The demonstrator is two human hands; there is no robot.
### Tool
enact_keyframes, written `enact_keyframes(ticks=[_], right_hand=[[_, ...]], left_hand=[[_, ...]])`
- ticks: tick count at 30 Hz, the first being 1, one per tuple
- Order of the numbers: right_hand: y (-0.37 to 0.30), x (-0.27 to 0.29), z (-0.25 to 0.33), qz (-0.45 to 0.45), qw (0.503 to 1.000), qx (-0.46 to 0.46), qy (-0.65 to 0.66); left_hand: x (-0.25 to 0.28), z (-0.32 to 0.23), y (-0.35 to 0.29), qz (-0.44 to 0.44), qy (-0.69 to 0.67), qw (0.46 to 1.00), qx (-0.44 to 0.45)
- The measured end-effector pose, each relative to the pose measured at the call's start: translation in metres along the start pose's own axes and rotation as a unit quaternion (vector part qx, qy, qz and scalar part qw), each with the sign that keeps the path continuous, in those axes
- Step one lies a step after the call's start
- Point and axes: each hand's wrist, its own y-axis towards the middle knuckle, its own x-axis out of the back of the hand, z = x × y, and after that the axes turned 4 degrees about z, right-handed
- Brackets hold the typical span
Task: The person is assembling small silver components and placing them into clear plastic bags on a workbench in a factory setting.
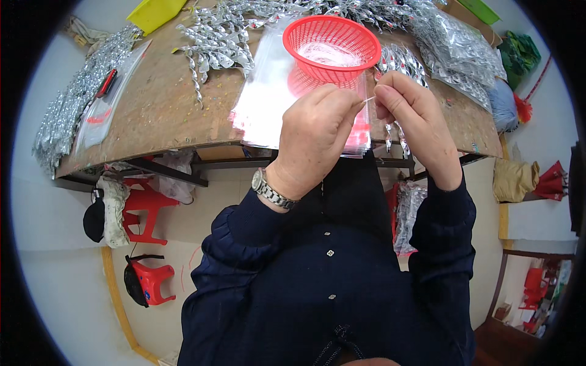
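Over the table's near edge, my left hand [317, 134] and my right hand [418, 122] are raised close together, both with fingers pinched. A thin white strand [368, 99] runs between the two pinches; its ends are hidden in my fingers. Just beyond my hands, a red plastic basket [332, 74] holds a heap of fine white strands [326, 55]. It rests on a stack of clear plastic bags [262, 100]. Beside and partly behind my right hand lie silver twisted foil strips [400, 64], some hanging past the table edge.
More silver twisted strips [217, 43] cover the back of the brown table [159, 104]. Silver tinsel [76, 91] and a red-and-black tool [107, 83] lie at the left. Bagged silver pieces [458, 46] are heaped at the right. Red stools [152, 283] stand on the floor at left.
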Motion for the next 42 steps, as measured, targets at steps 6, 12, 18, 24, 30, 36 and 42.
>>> enact_keyframes(ticks=[6, 12, 18, 24, 30, 36, 42], right_hand=[[-0.002, 0.001, 0.001, -0.007, 0.997, 0.009, 0.07], [-0.004, 0.002, -0.003, 0.005, 0.958, -0.031, 0.286], [-0.003, -0.009, -0.011, -0.003, 0.888, 0.022, 0.46], [-0.002, -0.018, -0.016, -0.06, 0.94, 0.076, 0.327], [-0.005, -0.023, -0.012, -0.101, 0.981, 0.144, 0.081], [-0.002, -0.017, -0.02, -0.128, 0.913, 0.284, -0.263], [-0.005, -0.015, -0.022, -0.114, 0.893, 0.276, -0.337]], left_hand=[[-0.002, 0.004, -0.001, -0.009, -0.13, 0.991, 0.038], [-0.002, 0.011, -0.002, 0.024, -0.306, 0.937, 0.165], [-0.011, 0.018, -0.003, 0.011, -0.495, 0.823, 0.278], [-0.019, 0.017, -0.008, -0.003, -0.574, 0.763, 0.297], [-0.02, 0.014, -0.008, -0.007, -0.528, 0.796, 0.295], [-0.022, 0.017, -0.012, -0.015, -0.522, 0.799, 0.297], [-0.019, 0.017, -0.012, 0.012, -0.506, 0.8, 0.324]])
